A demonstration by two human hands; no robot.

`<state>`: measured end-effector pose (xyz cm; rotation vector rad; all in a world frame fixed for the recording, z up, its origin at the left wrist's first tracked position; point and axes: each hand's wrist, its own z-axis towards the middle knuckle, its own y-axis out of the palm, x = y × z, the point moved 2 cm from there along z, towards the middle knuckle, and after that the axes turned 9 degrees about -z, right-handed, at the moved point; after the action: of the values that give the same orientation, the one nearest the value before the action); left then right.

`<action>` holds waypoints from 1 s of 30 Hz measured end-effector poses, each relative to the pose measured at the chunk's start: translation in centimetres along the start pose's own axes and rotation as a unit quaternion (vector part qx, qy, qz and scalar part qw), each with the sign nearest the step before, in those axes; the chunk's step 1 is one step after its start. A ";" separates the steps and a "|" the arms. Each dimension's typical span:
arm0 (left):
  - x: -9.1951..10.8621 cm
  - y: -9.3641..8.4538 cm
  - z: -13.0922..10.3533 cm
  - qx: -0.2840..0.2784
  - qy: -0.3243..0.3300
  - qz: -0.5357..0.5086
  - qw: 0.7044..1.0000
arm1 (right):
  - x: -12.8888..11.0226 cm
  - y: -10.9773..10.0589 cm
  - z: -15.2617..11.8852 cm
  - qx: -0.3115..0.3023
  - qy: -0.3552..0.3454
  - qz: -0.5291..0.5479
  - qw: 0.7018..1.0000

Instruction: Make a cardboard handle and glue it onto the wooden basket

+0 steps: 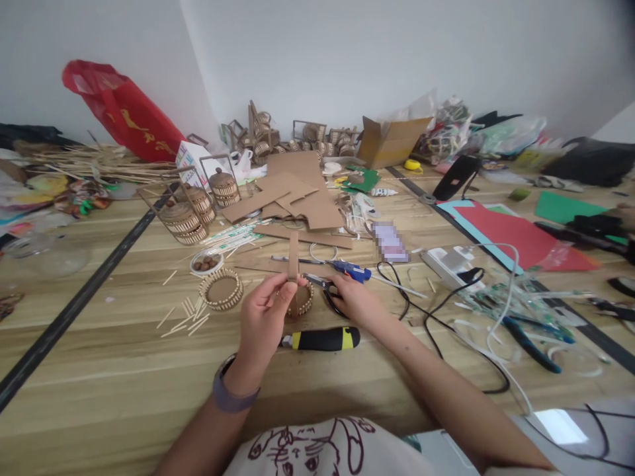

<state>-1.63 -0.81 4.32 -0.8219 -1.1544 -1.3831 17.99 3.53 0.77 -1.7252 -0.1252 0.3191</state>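
Observation:
My left hand (pixel 262 317) pinches an upright cardboard strip (pixel 294 252) between thumb and fingers. Directly behind that strip is a small round stick-walled basket (pixel 308 297), partly hidden by it. My right hand (pixel 358 301) has its fingers closed on the handles of a pair of scissors (pixel 329 291), whose blades point left toward the strip. Nearer to me lies a black and yellow utility knife (pixel 325 339). Left of my left hand stand another round stick-walled basket (pixel 221 291) and several loose short sticks (pixel 188 317).
A blue glue gun (pixel 351 270) lies beyond my right hand. Cardboard sheets (pixel 297 192) cover the table's middle back. Finished lidded baskets (pixel 183 218) stand at the left. On the right are a power strip (pixel 454 268), cables, blue-handled pliers (pixel 533 347) and red paper (pixel 526 238).

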 end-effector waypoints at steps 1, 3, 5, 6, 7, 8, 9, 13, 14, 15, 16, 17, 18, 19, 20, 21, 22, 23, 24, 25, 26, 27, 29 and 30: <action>0.0 -0.1 0.0 0.005 -0.006 -0.003 1.000 | -0.2 -0.2 -0.2 -0.001 0.004 -0.002 1.000; 0.0 -0.3 -0.1 0.019 -0.008 -0.001 1.000 | -0.7 -0.5 -0.5 -0.005 0.025 -0.010 1.000; 0.1 -0.7 -0.1 0.035 0.006 0.004 0.999 | -1.2 -0.7 -0.8 -0.009 0.054 -0.028 0.998; 0.2 -0.9 -0.1 0.044 0.018 0.006 0.999 | -1.3 -0.7 -0.8 -0.008 0.065 -0.037 0.997; 0.3 -1.1 -0.1 0.054 0.033 0.008 0.998 | -1.5 -0.7 -0.7 -0.006 0.070 -0.045 0.997; 0.3 -1.2 -0.1 0.065 0.049 0.011 0.997 | -1.7 -0.6 -0.6 -0.003 0.070 -0.050 0.996; 0.4 -1.3 -0.2 0.076 0.063 0.015 0.995 | -1.8 -0.5 -0.4 -0.002 0.064 -0.055 0.996; 0.3 -1.4 -0.4 0.108 0.077 0.023 0.991 | -2.2 -0.2 0.4 -0.004 0.035 -0.066 0.997; 0.2 -1.3 -0.4 0.111 0.074 0.022 0.991 | -2.3 -0.2 0.5 -0.005 0.030 -0.068 0.997; 0.1 -1.3 -0.5 0.113 0.072 0.020 0.991 | -2.4 -0.2 0.6 -0.005 0.027 -0.070 0.997; 0.1 -1.2 -0.6 0.116 0.071 0.019 0.991 | -2.5 -0.2 0.7 -0.004 0.023 -0.071 0.997; 0.0 -1.2 -0.7 0.119 0.072 0.019 0.990 | -2.5 -0.3 0.7 -0.004 0.018 -0.068 0.997; -0.1 -1.1 -0.7 0.123 0.073 0.021 0.989 | -2.5 -0.3 0.7 -0.004 0.014 -0.062 0.998; -0.1 -1.1 -0.7 0.126 0.074 0.022 0.989 | -2.4 -0.3 0.7 -0.003 0.010 -0.051 0.999; -0.2 -1.1 -0.8 0.130 0.073 0.022 0.989 | -2.2 -0.2 0.6 0.002 0.008 -0.039 0.999; -0.3 -1.1 -0.8 0.133 0.071 0.023 0.988 | -1.9 -0.2 0.4 0.013 0.010 -0.028 0.999; -0.4 -1.0 -0.8 0.135 0.068 0.024 0.988 | -1.5 -0.1 0.3 0.031 0.017 -0.022 0.999; -0.5 -1.0 -0.8 0.136 0.066 0.023 0.988 | -1.1 -0.1 0.0 0.053 0.031 -0.024 0.998; -0.5 -0.9 -0.8 0.137 0.065 0.023 0.988 | -0.5 0.0 -0.3 0.076 0.053 -0.033 0.995; -0.6 -0.9 -0.9 0.135 0.064 0.024 0.988 | 0.0 0.1 -0.8 0.097 0.082 -0.047 0.991; -0.6 -0.9 -0.9 0.134 0.063 0.026 0.989 | 0.6 0.3 -1.2 0.113 0.112 -0.061 0.985; -0.5 -0.8 -0.9 0.133 0.062 0.028 0.989 | 1.1 0.5 -1.8 0.121 0.142 -0.072 0.980; -0.4 -0.8 -1.0 0.129 0.061 0.033 0.989 | 2.0 1.0 -2.9 0.125 0.184 -0.071 0.972; -0.3 -0.8 -1.0 0.126 0.060 0.038 0.989 | 2.4 1.4 -3.4 0.124 0.195 -0.061 0.971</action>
<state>-2.21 -1.72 3.59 -0.5878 -1.1635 -1.1789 21.05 0.70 -0.45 -1.4939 0.0934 -0.0962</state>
